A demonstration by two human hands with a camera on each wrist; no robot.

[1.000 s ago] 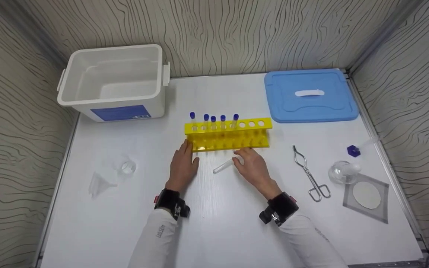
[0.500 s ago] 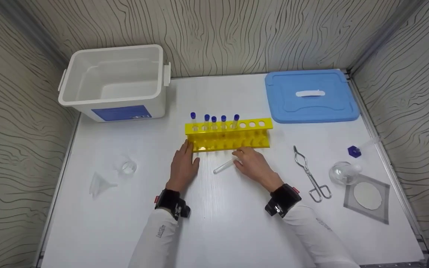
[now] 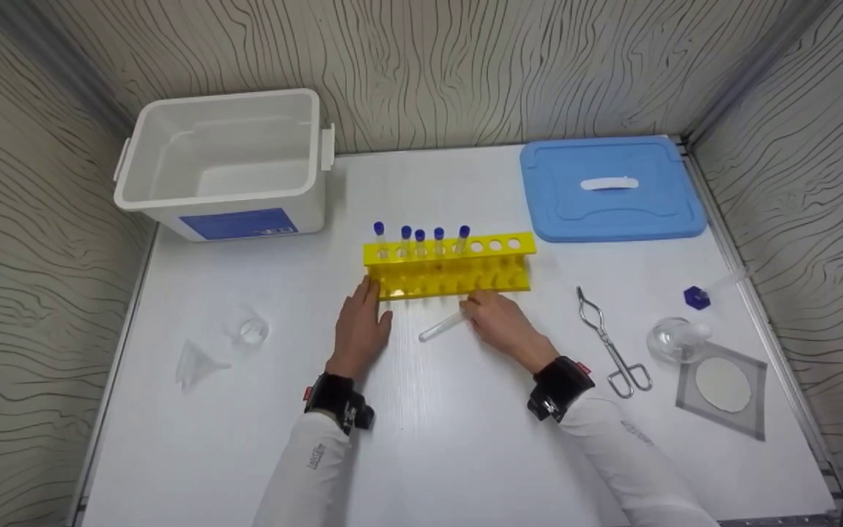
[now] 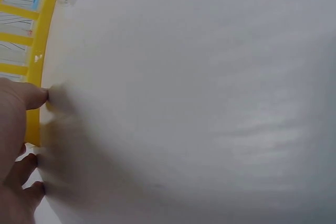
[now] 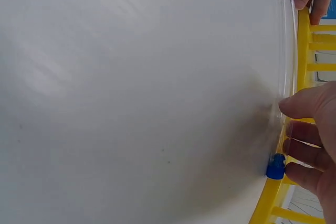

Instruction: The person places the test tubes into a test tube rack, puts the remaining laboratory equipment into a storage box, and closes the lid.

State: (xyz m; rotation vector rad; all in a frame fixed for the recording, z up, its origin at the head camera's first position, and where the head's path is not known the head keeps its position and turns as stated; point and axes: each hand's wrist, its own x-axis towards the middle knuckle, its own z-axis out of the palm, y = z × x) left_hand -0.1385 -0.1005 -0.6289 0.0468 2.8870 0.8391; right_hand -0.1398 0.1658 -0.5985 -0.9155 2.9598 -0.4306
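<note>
A yellow test tube rack (image 3: 436, 277) stands at the middle of the table, holding several blue-capped test tubes (image 3: 420, 236). My left hand (image 3: 360, 333) rests with its fingers against the rack's left end, the thumb spread out from them. In the left wrist view, the left thumb (image 4: 37, 96) overlaps the rack's front edge. Just in front of the rack, my right hand (image 3: 502, 326) pinches a clear test tube (image 3: 441, 326) lying on the table. Its blue cap (image 5: 275, 167) shows by my fingertips in the right wrist view but is hidden in the head view.
A white bin (image 3: 224, 154) stands back left and a blue lid (image 3: 612, 205) back right. Metal crucible tongs (image 3: 608, 342), a round flask (image 3: 667, 341), a blue-based item (image 3: 696, 297) and gauze (image 3: 721, 391) lie right. A funnel (image 3: 196, 364) and small glass vessel (image 3: 252, 329) are left.
My right wrist has shifted slightly right, and the right fingers have closed in on the upper part of the lying tube. The left hand and rack stay put.
</note>
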